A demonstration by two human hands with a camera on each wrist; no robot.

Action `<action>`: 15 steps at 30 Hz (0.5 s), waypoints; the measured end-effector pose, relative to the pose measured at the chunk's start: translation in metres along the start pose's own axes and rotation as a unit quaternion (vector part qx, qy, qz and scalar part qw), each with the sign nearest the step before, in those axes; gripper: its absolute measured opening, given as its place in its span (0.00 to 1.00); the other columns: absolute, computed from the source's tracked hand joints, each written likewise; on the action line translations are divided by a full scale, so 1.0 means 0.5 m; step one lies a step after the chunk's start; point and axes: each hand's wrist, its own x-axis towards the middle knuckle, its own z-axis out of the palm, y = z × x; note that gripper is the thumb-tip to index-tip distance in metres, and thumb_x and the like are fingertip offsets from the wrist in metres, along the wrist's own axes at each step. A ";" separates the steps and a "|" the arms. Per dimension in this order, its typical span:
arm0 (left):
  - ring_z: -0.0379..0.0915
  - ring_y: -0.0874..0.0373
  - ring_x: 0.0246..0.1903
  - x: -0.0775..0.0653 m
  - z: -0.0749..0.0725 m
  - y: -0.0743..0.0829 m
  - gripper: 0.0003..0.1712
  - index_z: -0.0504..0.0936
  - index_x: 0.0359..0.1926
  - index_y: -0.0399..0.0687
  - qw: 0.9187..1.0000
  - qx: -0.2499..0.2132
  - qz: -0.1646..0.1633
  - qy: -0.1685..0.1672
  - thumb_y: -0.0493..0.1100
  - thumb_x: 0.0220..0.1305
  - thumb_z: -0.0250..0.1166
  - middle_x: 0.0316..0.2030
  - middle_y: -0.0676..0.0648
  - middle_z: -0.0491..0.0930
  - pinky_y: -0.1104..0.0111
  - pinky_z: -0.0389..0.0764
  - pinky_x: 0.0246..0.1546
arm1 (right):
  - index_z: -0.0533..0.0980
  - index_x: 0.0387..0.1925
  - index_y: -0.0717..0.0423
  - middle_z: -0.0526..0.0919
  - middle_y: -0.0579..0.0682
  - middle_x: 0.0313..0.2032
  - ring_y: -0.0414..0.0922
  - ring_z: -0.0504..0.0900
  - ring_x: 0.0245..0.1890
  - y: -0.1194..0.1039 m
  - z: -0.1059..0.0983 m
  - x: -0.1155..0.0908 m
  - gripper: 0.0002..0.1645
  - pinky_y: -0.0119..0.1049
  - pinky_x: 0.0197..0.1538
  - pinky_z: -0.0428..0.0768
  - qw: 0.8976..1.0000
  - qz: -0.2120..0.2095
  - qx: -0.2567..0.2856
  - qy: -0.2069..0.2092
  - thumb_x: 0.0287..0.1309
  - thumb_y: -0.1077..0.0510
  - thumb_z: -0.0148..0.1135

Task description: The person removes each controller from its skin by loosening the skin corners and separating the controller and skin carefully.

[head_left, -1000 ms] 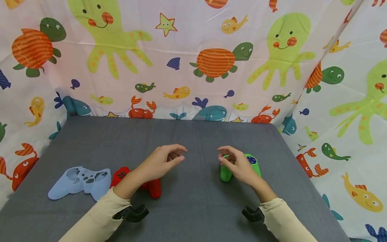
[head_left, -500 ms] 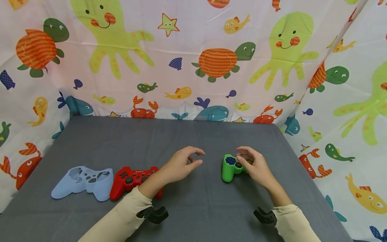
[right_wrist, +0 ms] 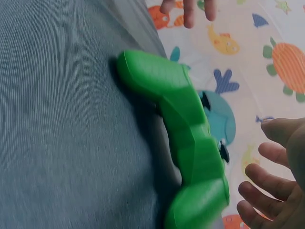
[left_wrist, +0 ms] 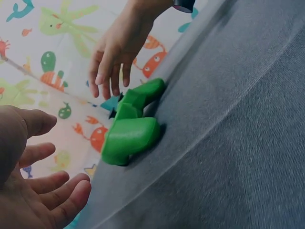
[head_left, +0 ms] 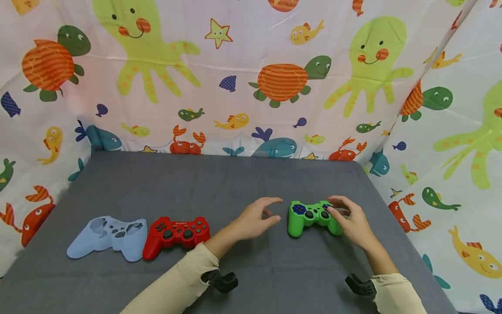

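Observation:
A green game controller (head_left: 313, 214) with dark blue button pads lies on the grey cloth toward the right of the table. My left hand (head_left: 256, 220) hovers just to its left, fingers loosely bent and holding nothing. On the other side my right hand (head_left: 350, 218) is over the right grip, thumb and fingers spread apart. In the right wrist view a gap shows between the right hand (right_wrist: 276, 176) and the green controller (right_wrist: 186, 129). The left wrist view shows the left hand (left_wrist: 43, 176) apart from the controller too.
A red Sony controller (head_left: 178, 235) lies left of the left forearm. Touching its left side is a light blue silicone controller cover (head_left: 107, 235). Grey cloth (head_left: 188, 174) covers the table, and a curtain printed with sea animals (head_left: 235, 65) stands behind and at both sides.
Both hands have moved to the right; the left now comes close to the green controller and the right has shifted toward its right grip. The red controller is uncovered.

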 end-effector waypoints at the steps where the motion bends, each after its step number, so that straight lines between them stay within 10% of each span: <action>1: 0.76 0.50 0.59 0.003 0.004 0.000 0.29 0.68 0.73 0.61 1.000 -0.002 -0.004 -0.003 0.48 0.75 0.60 0.73 0.48 0.65 0.59 0.79 0.49 | 0.76 0.59 0.60 0.82 0.62 0.54 0.29 0.76 0.51 0.004 -0.005 -0.002 0.18 0.18 0.49 0.74 1.000 0.003 -0.004 -0.002 0.73 0.58 0.58; 15: 0.81 0.53 0.49 0.053 0.064 -0.007 0.36 0.59 0.77 0.61 0.996 -0.061 -0.057 -0.036 0.48 0.74 0.61 0.73 0.38 0.63 0.64 0.80 0.40 | 0.61 0.73 0.62 0.75 0.74 0.61 0.23 0.79 0.45 0.054 -0.052 -0.013 0.31 0.34 0.43 0.83 0.989 0.077 0.064 -0.112 0.76 0.55 0.52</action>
